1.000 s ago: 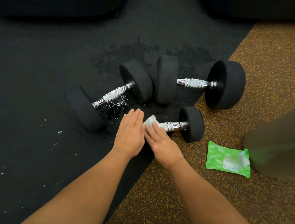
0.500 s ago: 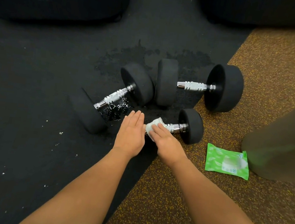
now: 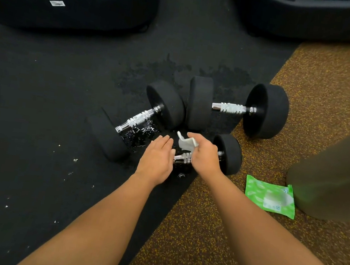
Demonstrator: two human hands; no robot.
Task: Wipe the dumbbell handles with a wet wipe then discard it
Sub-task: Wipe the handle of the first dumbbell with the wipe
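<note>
Black rubber gym flooring (image 3: 40,105) meets a brown speckled mat (image 3: 310,67) along a diagonal seam, and three black-headed dumbbells with knurled chrome handles lie close together across it. Nearest the person lies the small dumbbell (image 3: 230,153), its handle (image 3: 181,158) showing between the two hands. The right hand (image 3: 205,156) is closed around that handle's right part and grips a crumpled white wet wipe (image 3: 186,143), whose loose corner sticks up above the thumb. The left hand (image 3: 158,160) is flat and relaxed, fingers straight, resting over the dumbbell's left head and grasping nothing. A green wet-wipe packet (image 3: 269,198) lies on the brown mat to the right, beside a blurred olive-brown shape (image 3: 336,178) that I cannot identify.

The step in hand looks like wiping this small handle. To do it well, the wipe should be wrapped fully round the bar instead of bunching above it, then twisted and slid end to end so the knurl grooves are reached. The left hand should press the head down firmly, since the round weight is likely to roll. The larger angled dumbbell (image 3: 140,120) and the far dumbbell (image 3: 238,109) lie just behind; whether their handles are already wiped cannot be told. A wet patch (image 3: 140,134) glistens under the angled one. No bin is clearly visible for discarding.
</note>
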